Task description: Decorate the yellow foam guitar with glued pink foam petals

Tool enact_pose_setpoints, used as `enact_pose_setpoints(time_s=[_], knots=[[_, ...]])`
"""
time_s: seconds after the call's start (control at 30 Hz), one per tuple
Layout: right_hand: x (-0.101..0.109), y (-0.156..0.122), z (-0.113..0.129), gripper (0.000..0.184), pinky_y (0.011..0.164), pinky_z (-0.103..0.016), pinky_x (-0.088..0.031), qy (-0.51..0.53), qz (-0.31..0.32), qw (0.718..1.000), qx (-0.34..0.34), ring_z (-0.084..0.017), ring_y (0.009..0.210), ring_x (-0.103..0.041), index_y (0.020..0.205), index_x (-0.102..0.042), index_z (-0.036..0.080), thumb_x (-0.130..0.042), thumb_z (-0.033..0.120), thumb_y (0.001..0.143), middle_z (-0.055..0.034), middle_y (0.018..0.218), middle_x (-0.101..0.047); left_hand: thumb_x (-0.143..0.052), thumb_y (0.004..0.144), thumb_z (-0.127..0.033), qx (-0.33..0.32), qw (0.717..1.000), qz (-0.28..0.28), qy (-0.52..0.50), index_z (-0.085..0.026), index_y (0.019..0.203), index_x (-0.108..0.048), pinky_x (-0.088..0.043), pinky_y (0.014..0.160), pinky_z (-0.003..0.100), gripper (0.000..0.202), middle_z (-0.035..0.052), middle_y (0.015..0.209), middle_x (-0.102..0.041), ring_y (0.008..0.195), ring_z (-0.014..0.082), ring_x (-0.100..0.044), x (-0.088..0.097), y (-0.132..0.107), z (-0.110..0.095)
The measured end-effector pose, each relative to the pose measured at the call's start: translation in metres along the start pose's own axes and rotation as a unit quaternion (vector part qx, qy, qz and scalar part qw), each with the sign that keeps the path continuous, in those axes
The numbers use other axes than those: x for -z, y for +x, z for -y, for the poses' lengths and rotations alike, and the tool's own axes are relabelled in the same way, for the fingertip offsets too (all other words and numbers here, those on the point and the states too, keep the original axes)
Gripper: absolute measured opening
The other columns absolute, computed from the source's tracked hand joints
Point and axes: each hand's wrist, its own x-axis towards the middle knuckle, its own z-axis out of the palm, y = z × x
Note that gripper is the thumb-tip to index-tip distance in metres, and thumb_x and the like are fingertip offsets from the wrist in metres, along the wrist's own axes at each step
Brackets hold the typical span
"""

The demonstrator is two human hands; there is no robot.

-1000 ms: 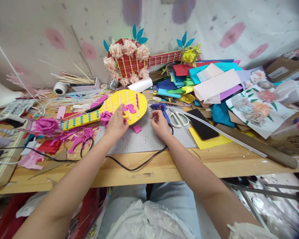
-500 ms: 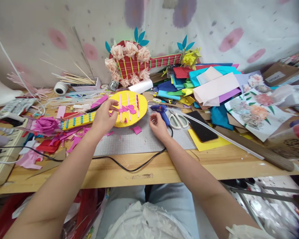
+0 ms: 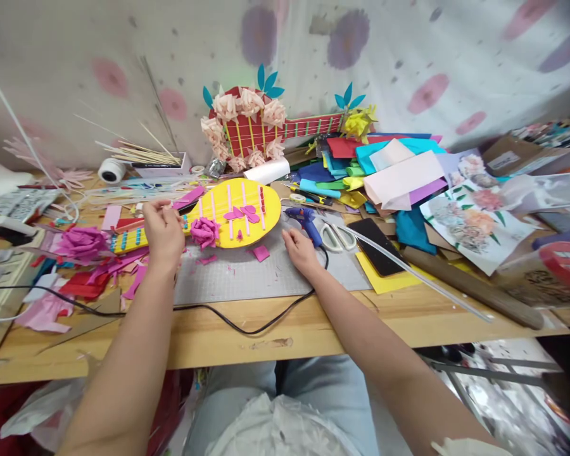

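A yellow paper guitar [image 3: 247,209] with pink strings and pink petals lies on a grey cutting mat [image 3: 266,272]. A magenta paper rose [image 3: 204,232] sits on its body's near edge. My left hand [image 3: 163,233] is over the guitar's neck, fingers curled around it. My right hand [image 3: 300,250] rests on the mat with curled fingers, just in front of a blue glue gun [image 3: 306,220]; whether anything is in it is hidden.
White-handled scissors [image 3: 337,235] and a black phone [image 3: 373,237] lie right of the glue gun. Stacked coloured paper [image 3: 384,171] fills the back right. A red guitar with paper flowers [image 3: 251,130] leans on the wall. The black cord [image 3: 247,323] loops near the table edge.
My left hand moved left from the guitar's body to its neck, uncovering the magenta rose. My right hand stayed beside the glue gun.
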Motion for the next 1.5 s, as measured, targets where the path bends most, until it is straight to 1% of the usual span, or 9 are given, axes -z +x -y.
enact_pose_setpoints(time_s=[0.23,0.33,0.43,0.63,0.9,1.03,1.2,1.37,1.5], knots=[[-0.001,0.005,0.017,0.016,0.061,-0.030,-0.039,-0.020,-0.042,0.999,0.022,-0.018,0.067,-0.055,0.083,-0.043,0.022,-0.042,0.038,0.084,-0.0022,0.076,-0.057,-0.039,0.073,-0.001,0.009,0.997,-0.072,0.018,-0.019,0.085,-0.039,-0.042,0.070,0.026,0.022,-0.0016,0.075,-0.045,0.065,0.0110,-0.050,0.002,-0.013,0.017],[-0.002,0.015,0.031,0.016,0.063,-0.030,-0.042,-0.006,-0.043,0.998,0.039,-0.018,0.073,-0.057,0.094,-0.045,0.022,-0.047,0.030,0.080,-0.0034,0.083,-0.061,-0.040,0.070,0.000,0.007,0.996,-0.084,0.019,-0.020,0.083,-0.036,-0.042,0.070,0.025,0.025,-0.0003,0.079,-0.044,0.068,0.0116,-0.049,0.000,-0.018,0.023],[-0.002,0.029,0.045,0.015,0.065,-0.030,-0.043,0.003,-0.029,0.998,0.050,-0.018,0.075,-0.058,0.092,-0.048,0.022,-0.050,0.025,0.077,-0.0036,0.084,-0.062,-0.040,0.071,-0.002,0.003,0.996,-0.090,0.012,-0.021,0.083,-0.034,-0.042,0.071,0.025,0.023,0.0002,0.081,-0.044,0.071,0.0115,-0.049,0.002,-0.019,0.031],[-0.008,0.059,0.055,0.003,0.070,-0.030,-0.043,0.025,-0.043,0.998,0.046,-0.016,0.074,-0.058,0.076,-0.053,0.022,-0.051,0.021,0.075,-0.0001,0.078,-0.063,-0.034,0.077,-0.008,0.019,0.992,-0.083,-0.087,-0.022,0.086,-0.031,-0.042,0.059,0.024,0.017,-0.0038,0.073,-0.040,0.053,0.0075,-0.042,0.005,-0.017,0.049],[-0.008,0.064,0.063,0.019,0.068,-0.030,-0.039,-0.014,-0.060,0.998,-0.027,-0.016,0.067,-0.053,0.094,-0.055,0.022,-0.040,0.021,0.082,0.0012,0.072,-0.058,-0.033,0.086,-0.020,0.125,0.983,-0.027,-0.132,-0.021,0.097,-0.033,-0.049,0.054,0.024,0.011,-0.0064,0.067,-0.039,0.047,0.0065,-0.041,0.000,-0.024,0.048],[-0.004,0.072,0.065,0.015,0.067,-0.029,-0.038,-0.034,-0.028,0.998,0.037,-0.016,0.070,-0.052,0.092,-0.055,0.020,-0.050,0.021,0.079,0.0000,0.078,-0.060,-0.039,0.085,-0.021,0.144,0.986,-0.034,-0.081,-0.019,0.096,-0.037,-0.047,0.052,0.024,0.011,-0.0072,0.060,-0.042,0.046,0.0078,-0.046,0.001,-0.024,0.050],[-0.004,0.096,0.072,0.019,0.078,-0.032,-0.037,-0.105,0.051,0.982,0.150,-0.020,0.088,-0.052,0.090,-0.056,0.020,-0.060,0.014,0.072,-0.0024,0.090,-0.065,-0.046,0.083,-0.025,0.172,0.979,-0.028,-0.108,-0.020,0.092,-0.038,-0.052,0.059,0.026,0.013,-0.0022,0.072,-0.050,0.060,0.0098,-0.056,0.000,-0.022,0.055],[-0.011,0.111,0.074,0.033,0.080,-0.035,-0.035,-0.148,0.122,0.970,0.152,-0.025,0.096,-0.049,0.100,-0.055,0.021,-0.068,0.017,0.070,-0.0023,0.087,-0.067,-0.048,0.081,-0.031,0.150,0.979,0.003,-0.137,-0.022,0.091,-0.038,-0.055,0.065,0.029,0.017,0.0019,0.085,-0.050,0.072,0.0117,-0.059,-0.006,-0.025,0.052],[-0.016,0.117,0.069,0.033,0.079,-0.035,-0.034,-0.155,0.127,0.970,0.135,-0.025,0.095,-0.051,0.099,-0.055,0.022,-0.068,0.015,0.070,-0.0024,0.082,-0.067,-0.048,0.081,-0.033,0.120,0.982,0.012,-0.143,-0.023,0.092,-0.037,-0.055,0.069,0.031,0.019,0.0025,0.089,-0.050,0.076,0.0125,-0.060,-0.012,-0.024,0.051]])
